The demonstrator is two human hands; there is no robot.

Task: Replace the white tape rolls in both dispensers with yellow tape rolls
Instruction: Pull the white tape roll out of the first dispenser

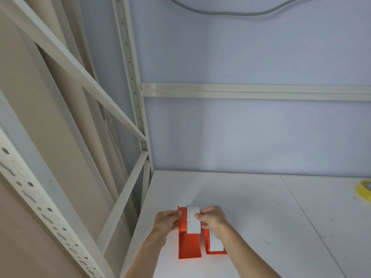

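Observation:
Two orange tape dispensers stand side by side near the front of the white shelf. The left dispenser (pixel 188 247) carries a white tape roll (pixel 193 218) at its top. My left hand (pixel 167 220) grips the dispenser's left side, thumb against the orange wall. On the roll's right side, my right hand (pixel 212 218) pinches the white roll. The right dispenser (pixel 215 251) holds another white roll (pixel 215 242), partly hidden behind my right forearm. A yellow tape roll (pixel 365 191) lies at the far right edge of the shelf, cut off by the frame.
The white shelf board (pixel 261 217) ends at a pale blue back wall. A cream metal rack upright (pixel 131 77) and slanted braces run along the left side. A grey cable (pixel 220 13) hangs on the wall above.

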